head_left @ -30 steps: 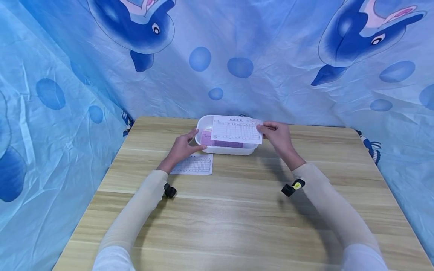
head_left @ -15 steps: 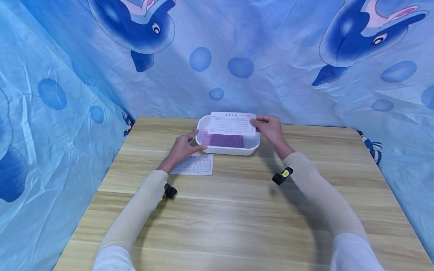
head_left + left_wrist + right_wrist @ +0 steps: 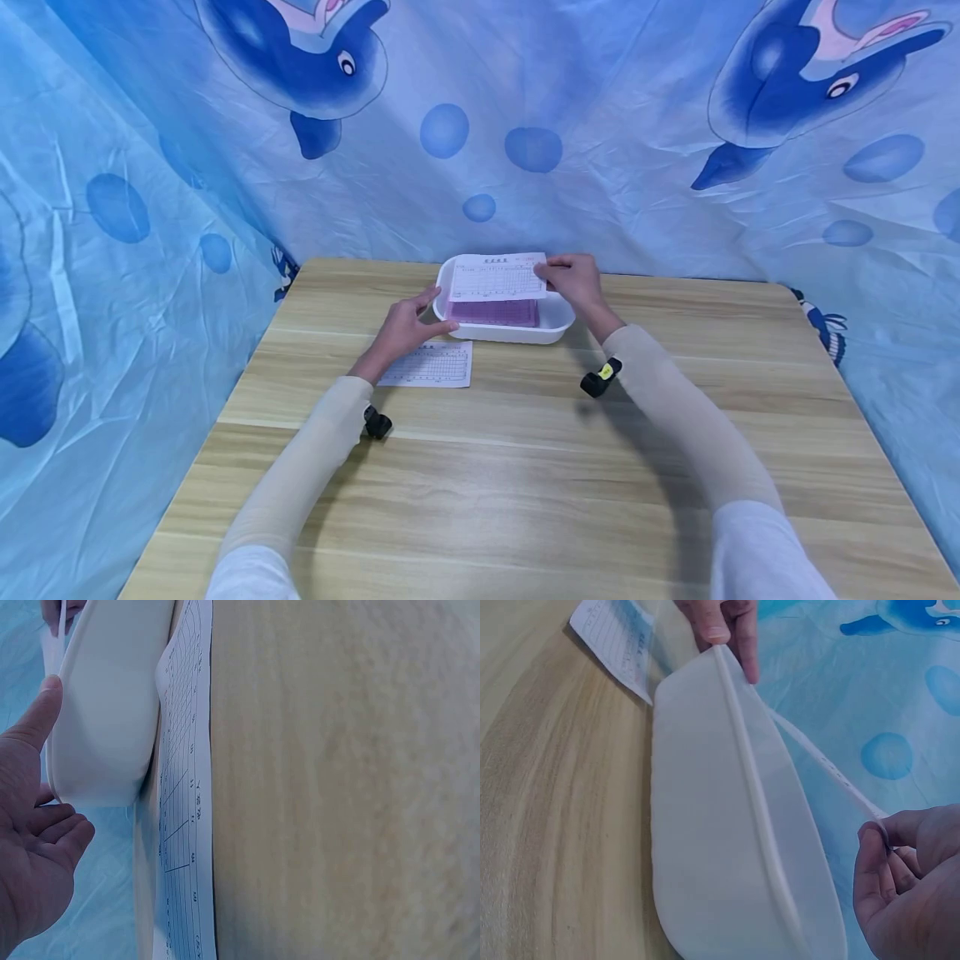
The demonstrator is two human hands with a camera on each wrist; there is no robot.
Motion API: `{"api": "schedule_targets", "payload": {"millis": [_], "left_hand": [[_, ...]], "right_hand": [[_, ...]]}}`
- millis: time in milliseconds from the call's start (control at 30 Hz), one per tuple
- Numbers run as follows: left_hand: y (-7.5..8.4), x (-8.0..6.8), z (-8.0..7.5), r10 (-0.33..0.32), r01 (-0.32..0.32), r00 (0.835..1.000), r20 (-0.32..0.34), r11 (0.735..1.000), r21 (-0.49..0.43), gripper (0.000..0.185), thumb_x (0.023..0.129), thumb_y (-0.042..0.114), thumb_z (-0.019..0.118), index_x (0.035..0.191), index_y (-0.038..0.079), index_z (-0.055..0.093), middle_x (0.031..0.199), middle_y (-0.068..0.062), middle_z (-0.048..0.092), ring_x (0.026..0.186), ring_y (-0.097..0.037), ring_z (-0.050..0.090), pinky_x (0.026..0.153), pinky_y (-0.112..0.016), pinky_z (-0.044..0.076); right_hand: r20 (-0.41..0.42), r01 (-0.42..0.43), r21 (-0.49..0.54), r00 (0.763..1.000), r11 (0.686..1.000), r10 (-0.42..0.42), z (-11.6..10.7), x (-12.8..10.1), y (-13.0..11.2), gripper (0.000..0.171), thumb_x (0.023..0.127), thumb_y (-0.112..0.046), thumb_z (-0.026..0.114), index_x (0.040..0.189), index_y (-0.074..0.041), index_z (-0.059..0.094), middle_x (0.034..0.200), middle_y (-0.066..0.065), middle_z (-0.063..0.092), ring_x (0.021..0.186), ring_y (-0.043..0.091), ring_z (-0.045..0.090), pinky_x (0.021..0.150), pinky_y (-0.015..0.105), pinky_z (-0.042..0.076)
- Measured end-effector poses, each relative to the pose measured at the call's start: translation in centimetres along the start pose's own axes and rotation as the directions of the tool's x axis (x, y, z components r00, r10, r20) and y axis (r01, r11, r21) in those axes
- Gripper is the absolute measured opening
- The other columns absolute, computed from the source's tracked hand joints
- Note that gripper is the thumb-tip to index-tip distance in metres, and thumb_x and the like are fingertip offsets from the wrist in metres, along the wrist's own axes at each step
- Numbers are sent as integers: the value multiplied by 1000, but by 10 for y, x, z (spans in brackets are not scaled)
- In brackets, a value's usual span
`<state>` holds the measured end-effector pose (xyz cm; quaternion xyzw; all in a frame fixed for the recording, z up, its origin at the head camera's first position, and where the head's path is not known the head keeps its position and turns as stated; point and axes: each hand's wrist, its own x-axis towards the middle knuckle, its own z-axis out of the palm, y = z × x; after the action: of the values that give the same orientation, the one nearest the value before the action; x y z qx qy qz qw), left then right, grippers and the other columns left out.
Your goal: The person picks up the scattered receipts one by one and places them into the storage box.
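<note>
My left hand [image 3: 405, 325] holds the left end of a white plastic tray [image 3: 510, 336], thumb on the front rim and fingers at the end wall, as the left wrist view shows with the tray's side [image 3: 112, 697]. Between thumb and fingers, my right hand [image 3: 576, 283] pinches the right edge of a white printed form [image 3: 498, 279], held tilted over the tray. In the right wrist view this form [image 3: 825, 761] appears nearly edge-on. Purple printed slips [image 3: 495, 313] lie inside the tray, partly hidden by the form.
A second white printed form [image 3: 435, 367] lies on the wooden table [image 3: 487, 483] in front of the tray, partly under my left hand and wrist. A blue cloth [image 3: 480, 167] with dolphin pictures hangs behind the table and along its sides.
My right hand has moved left with the white form, bringing it over the left part of the tray and uncovering the tray's right part. My left hand and the tray have stayed put.
</note>
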<state>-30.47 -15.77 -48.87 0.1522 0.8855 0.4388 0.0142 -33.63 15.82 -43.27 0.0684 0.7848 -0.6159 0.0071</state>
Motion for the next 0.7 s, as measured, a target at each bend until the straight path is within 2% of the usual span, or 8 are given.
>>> {"api": "schedule_targets", "payload": {"millis": [167, 300, 533, 700], "left_hand": [[1, 0, 1, -2, 2, 1000, -3, 1000, -13, 94, 82, 48, 85, 154, 7, 42, 162, -18, 34, 146, -34, 40, 117, -45, 41], [0, 0, 1, -11, 11, 1000, -9, 1000, -9, 94, 81, 51, 84, 154, 8, 42, 163, -17, 35, 146, -35, 41, 117, -46, 41], [1, 0, 2, -19, 19, 1000, -6, 1000, -2, 95, 82, 50, 84, 155, 7, 42, 163, -16, 34, 147, -34, 39, 117, -46, 41], [1, -1, 1, -13, 13, 1000, -2, 1000, -6, 94, 83, 49, 84, 155, 7, 41, 163, -16, 34, 148, -32, 38, 117, -46, 41]], "right_hand": [[12, -8, -6, 1000, 1000, 8, 5, 5, 6, 35, 94, -16, 75, 123, 3, 71, 121, 20, 71, 97, 23, 74, 81, 28, 63], [20, -4, -28, 1000, 1000, 5, 8, 7, 10, 34, 92, -15, 76, 120, 4, 72, 120, 21, 72, 94, 21, 74, 80, 28, 63], [44, 46, -125, 998, 991, -41, 13, 9, 15, 30, 91, -15, 78, 115, 3, 74, 110, 21, 75, 74, 13, 73, 83, 39, 64], [70, 90, -182, 994, 979, -78, 16, 10, 18, 26, 91, -14, 77, 112, 2, 76, 105, 21, 76, 78, 22, 76, 84, 47, 63]]}}
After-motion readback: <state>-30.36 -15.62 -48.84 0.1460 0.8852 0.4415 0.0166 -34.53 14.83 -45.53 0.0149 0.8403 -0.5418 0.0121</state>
